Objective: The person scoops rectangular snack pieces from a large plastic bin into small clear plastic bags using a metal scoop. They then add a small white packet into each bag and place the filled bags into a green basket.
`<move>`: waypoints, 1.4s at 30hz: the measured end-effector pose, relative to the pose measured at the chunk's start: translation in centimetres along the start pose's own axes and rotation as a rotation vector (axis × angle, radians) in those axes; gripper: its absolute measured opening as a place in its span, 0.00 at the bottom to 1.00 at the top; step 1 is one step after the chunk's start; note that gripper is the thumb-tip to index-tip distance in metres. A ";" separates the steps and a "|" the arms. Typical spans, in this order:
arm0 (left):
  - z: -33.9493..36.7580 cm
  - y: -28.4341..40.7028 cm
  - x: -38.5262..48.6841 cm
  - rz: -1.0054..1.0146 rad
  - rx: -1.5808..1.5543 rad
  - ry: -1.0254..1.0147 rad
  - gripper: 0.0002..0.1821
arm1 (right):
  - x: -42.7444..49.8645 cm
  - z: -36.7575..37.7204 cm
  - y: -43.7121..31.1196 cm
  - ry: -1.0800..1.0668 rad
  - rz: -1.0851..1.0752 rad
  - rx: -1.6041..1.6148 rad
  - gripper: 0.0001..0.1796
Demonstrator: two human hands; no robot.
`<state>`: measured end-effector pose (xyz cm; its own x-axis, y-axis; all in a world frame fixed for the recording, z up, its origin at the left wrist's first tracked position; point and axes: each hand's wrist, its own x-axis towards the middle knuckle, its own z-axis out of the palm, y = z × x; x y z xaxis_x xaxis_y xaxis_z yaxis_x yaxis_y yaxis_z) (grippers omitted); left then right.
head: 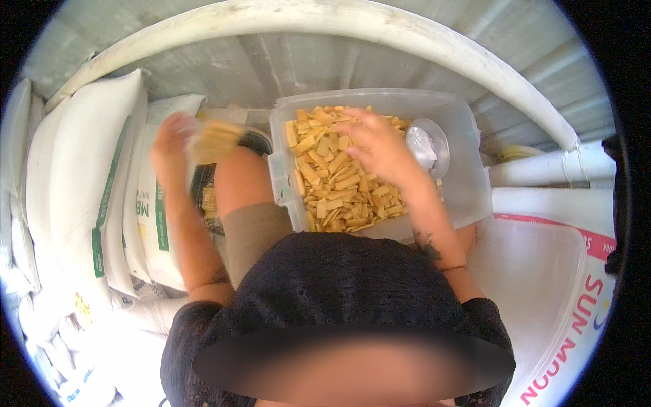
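Observation:
A translucent plastic bin (468, 157) holds a heap of yellow-brown flat chips (330, 188), perhaps a cut snack. Above the heap, my right hand (374, 145) has its fingers spread, with nothing seen in them. At the bin's right side lies a round clear container (442, 147) with something silvery inside. Out to the left, my left hand (175, 135) grips the end of a clear plastic bag (216, 140) filled with similar pieces; both are blurred. Below that bag, a dark basket (196, 185) partly behind my leg contains more packed pieces (209, 198).
Full white sacks (86, 168) with green bands stand along the left. A pale pipe (315, 18) arches before the corrugated metal wall (325, 61). A translucent plastic lid or bin (534, 264) lies at the right, beside a white sack with red print (564, 341).

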<state>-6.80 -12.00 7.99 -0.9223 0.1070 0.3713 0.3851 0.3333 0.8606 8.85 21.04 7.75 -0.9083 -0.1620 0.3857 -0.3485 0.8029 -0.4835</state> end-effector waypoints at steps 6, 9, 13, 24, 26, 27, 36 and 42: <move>-8.4 -15.9 -0.5 -0.556 0.590 -0.139 0.16 | -10.2 0.5 17.7 -0.382 1.103 -0.389 0.13; -8.4 -23.4 -3.5 -0.262 1.308 -0.464 0.17 | -14.7 3.6 22.4 -0.476 1.034 -0.436 0.14; -5.8 -24.0 -3.6 -0.458 1.112 -0.337 0.17 | -15.2 4.3 22.6 -0.426 1.103 -0.425 0.14; 11.8 2.4 -3.0 -0.260 -0.721 -0.546 0.21 | -5.5 -2.0 8.1 0.236 0.510 -0.576 0.04; 15.2 4.4 -4.9 -0.559 -1.005 -0.775 0.24 | -3.6 -0.9 3.9 0.187 0.161 -0.606 0.06; 16.6 4.8 -5.6 -0.620 -0.954 -0.785 0.24 | -2.9 -0.2 2.1 0.162 0.122 -0.558 0.05; 18.8 3.3 -6.2 -0.637 -0.782 -0.780 0.13 | -1.3 0.9 -1.7 0.540 0.366 0.178 0.08; 19.1 4.3 -8.5 -0.366 -0.728 -0.799 0.11 | -2.4 1.3 -0.4 0.134 0.628 0.518 0.08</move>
<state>2.10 6.37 1.91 -0.6387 0.7680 -0.0472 -0.2246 -0.1274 0.9661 10.85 20.41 5.98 -0.9456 0.3252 -0.0025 0.1228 0.3499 -0.9287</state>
